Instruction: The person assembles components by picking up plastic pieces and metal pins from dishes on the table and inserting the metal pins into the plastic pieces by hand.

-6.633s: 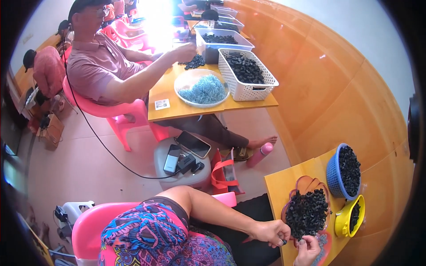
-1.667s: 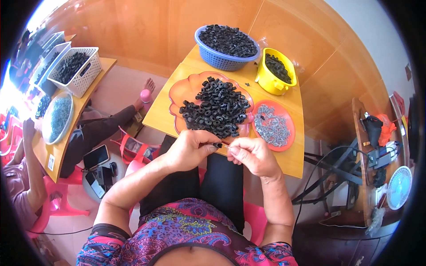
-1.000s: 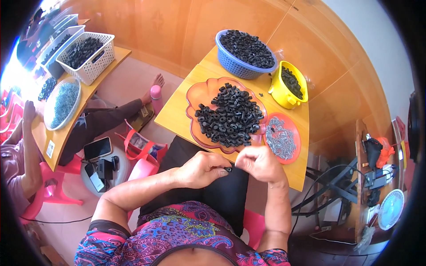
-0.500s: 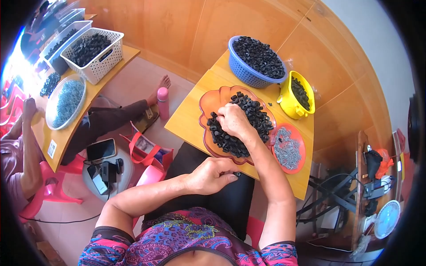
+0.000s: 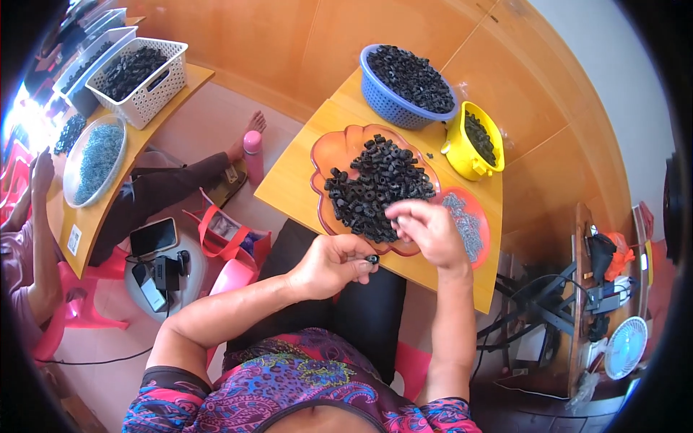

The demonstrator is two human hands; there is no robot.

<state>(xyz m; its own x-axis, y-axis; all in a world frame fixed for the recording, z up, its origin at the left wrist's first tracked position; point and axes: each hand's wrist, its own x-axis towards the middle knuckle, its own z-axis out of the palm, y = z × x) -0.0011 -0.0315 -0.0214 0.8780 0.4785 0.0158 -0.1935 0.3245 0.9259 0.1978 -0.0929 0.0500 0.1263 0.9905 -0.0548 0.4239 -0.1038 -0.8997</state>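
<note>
Between the thumb and forefinger of my left hand [image 5: 326, 267] is a small black plastic piece [image 5: 372, 258], with a pale glint at its end. My right hand [image 5: 434, 234] hovers over the near right edge of an orange scalloped tray [image 5: 323, 162]. Its thumb and fingers are pinched together, and what they grip is too small to make out. A heap of short black plastic pieces [image 5: 382, 173] fills much of the tray. Beside it, partly behind my right hand, a red-orange dish [image 5: 482, 209] holds small silvery metal parts [image 5: 465, 224].
Behind the tray stand a blue basket [image 5: 375, 90] and a yellow container [image 5: 473, 164], both with black pieces. At left, another table carries a white basket [image 5: 155, 101] and a bowl of metal parts [image 5: 97, 162]; a person sits there. A pink bottle [image 5: 253, 155] stands on the floor.
My right hand has left the black heap and come back toward me, to the tray's near right edge. My left hand has risen slightly, still pinching the black piece. The view has shifted a little.
</note>
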